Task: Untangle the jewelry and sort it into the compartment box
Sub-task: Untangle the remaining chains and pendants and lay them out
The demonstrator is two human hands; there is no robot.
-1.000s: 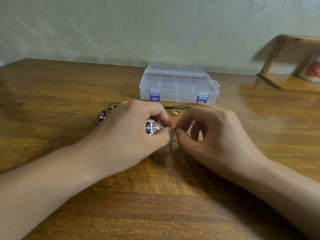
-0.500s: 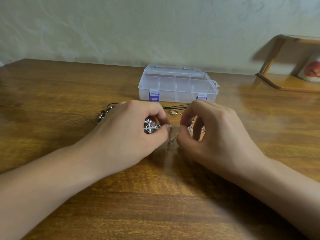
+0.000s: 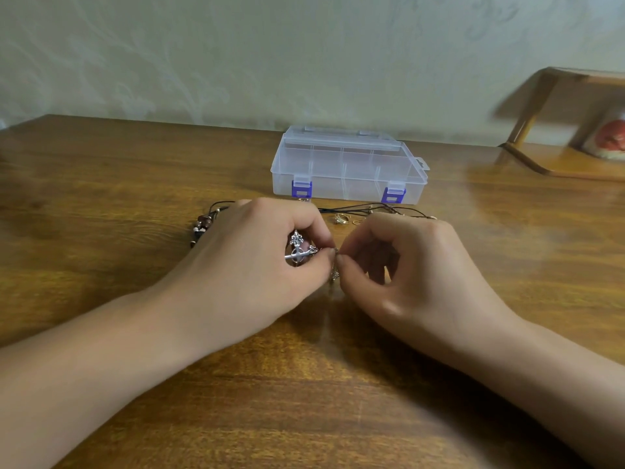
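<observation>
My left hand [image 3: 257, 258] curls round a silver cross pendant [image 3: 297, 250] and pinches its thin silver chain [image 3: 334, 272] at the fingertips. My right hand [image 3: 406, 265] pinches the same chain right beside it, fingertips almost touching. A short piece of chain dangles between the two hands. Behind them lie a black cord necklace [image 3: 358, 208], a gold ring [image 3: 341, 219] and a beaded dark cord piece [image 3: 203, 225], partly hidden by my left hand. The clear compartment box [image 3: 348, 164] with blue latches stands shut at the back centre.
Everything sits on a brown wooden table [image 3: 304, 384] against a pale wall. A wooden stand [image 3: 554, 164] with a red and white object stands at the far right.
My right hand drew slightly away from the left half a second ago, then came back, so the fingertips meet on the chain again. The box and other jewelry have not moved.
</observation>
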